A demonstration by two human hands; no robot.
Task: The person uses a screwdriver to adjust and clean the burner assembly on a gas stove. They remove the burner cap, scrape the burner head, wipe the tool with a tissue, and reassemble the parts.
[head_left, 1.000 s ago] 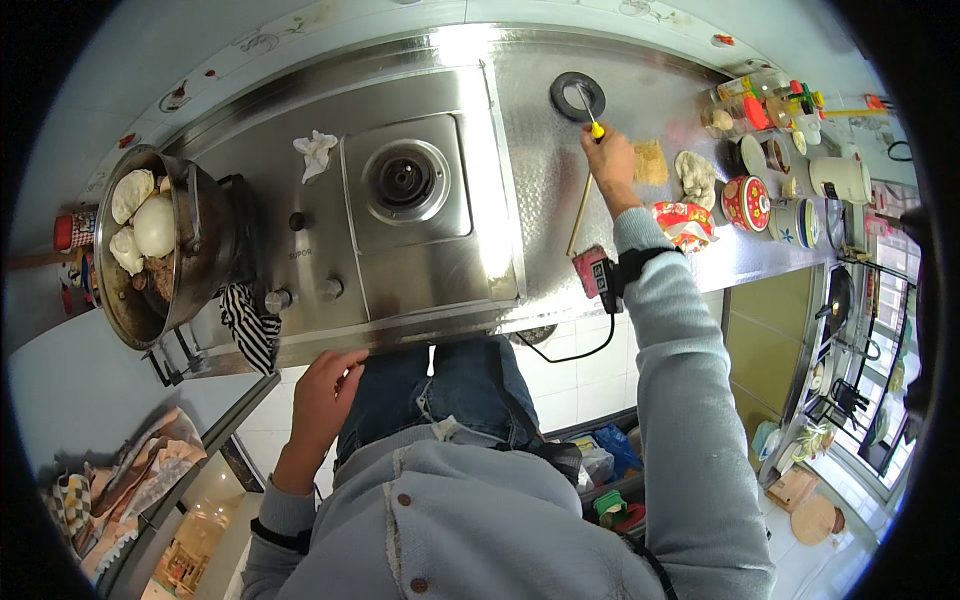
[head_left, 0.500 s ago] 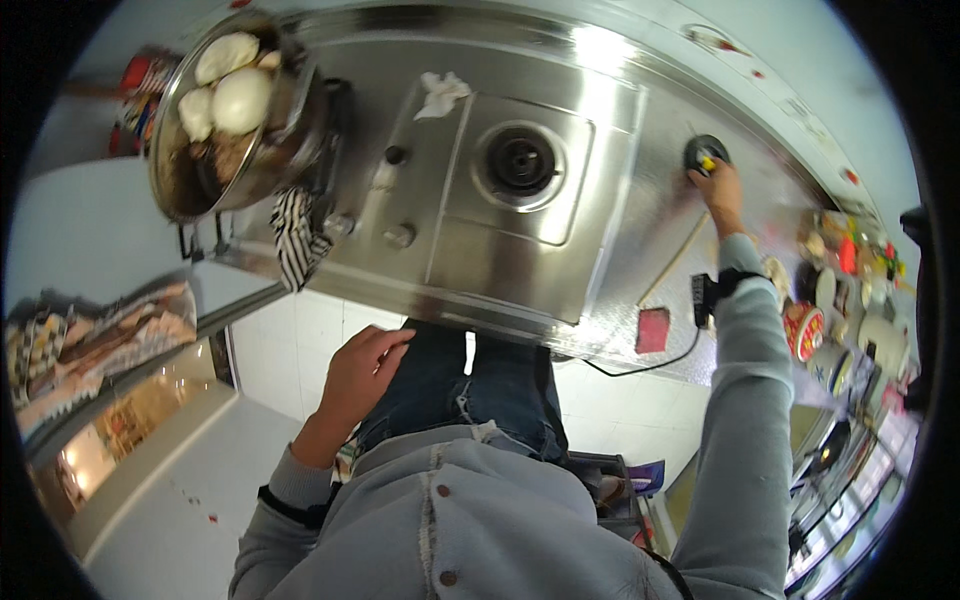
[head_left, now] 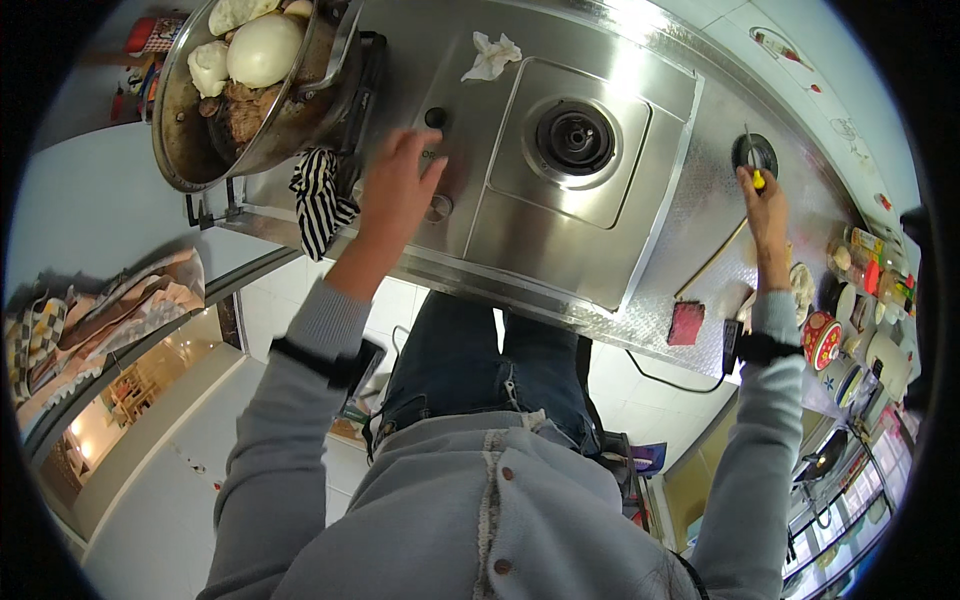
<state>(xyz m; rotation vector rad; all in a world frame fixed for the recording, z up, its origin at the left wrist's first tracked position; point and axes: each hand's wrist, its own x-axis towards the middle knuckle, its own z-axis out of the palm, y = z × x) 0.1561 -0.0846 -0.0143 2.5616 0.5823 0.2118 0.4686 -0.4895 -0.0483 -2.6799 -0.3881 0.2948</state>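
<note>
The left hand [head_left: 398, 190] lay fingers apart on the stove [head_left: 560, 200] knobs [head_left: 436, 208] — the right hand [head_left: 766, 205] clamped a screwdriver [head_left: 753, 160].

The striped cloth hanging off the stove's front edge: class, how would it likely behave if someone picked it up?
The striped cloth droops in folds, so it is probably floppy and light. Hanging beside the pot, it would likely slide free easily.

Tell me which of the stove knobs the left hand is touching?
The left hand rests on the middle knob, mostly covering it. The black knob lies just beyond its fingertips, and the silver knob sits bare beside the thumb, nearer the stove's front edge.
</note>
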